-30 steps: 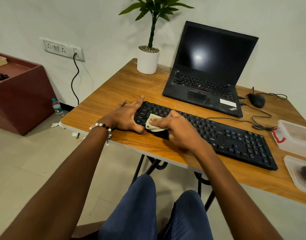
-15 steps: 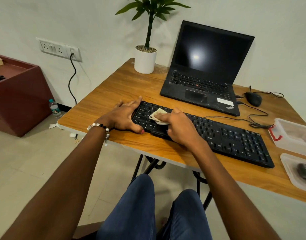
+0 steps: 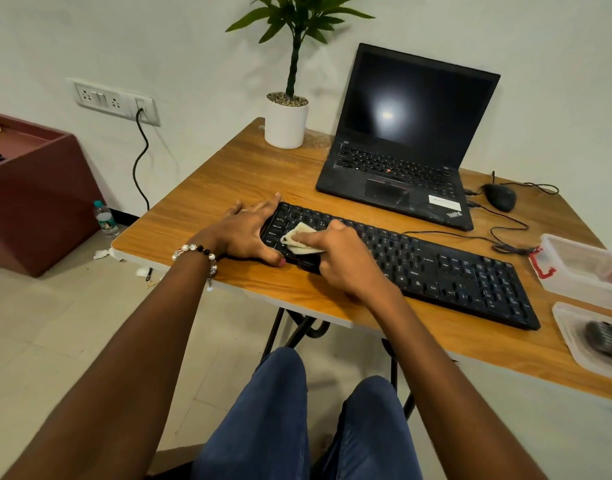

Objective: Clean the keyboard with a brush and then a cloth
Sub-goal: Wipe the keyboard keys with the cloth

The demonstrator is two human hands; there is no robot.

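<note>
A long black keyboard [image 3: 436,268] lies slantwise across the wooden table [image 3: 228,174]. My left hand [image 3: 244,230] grips its left end, thumb at the front edge and fingers spread past the far edge. A small folded cream cloth [image 3: 299,239] lies on the keys near that end. My right hand [image 3: 342,258] presses the cloth onto the keys with the index finger on top and the other fingers curled under. A dark brush [image 3: 606,337] lies blurred in a plastic lid at the right edge.
An open black laptop [image 3: 405,140] stands behind the keyboard, with a wired mouse [image 3: 500,197] to its right. A white potted plant [image 3: 286,124] sits at the far corner. A clear plastic box [image 3: 588,268] and its lid [image 3: 574,344] lie at the right. A maroon cabinet [image 3: 38,199] stands on the left.
The cloth under my right hand has slid over the left keys, first away from me, then back toward the front rows. My left hand has stayed on the keyboard's end.
</note>
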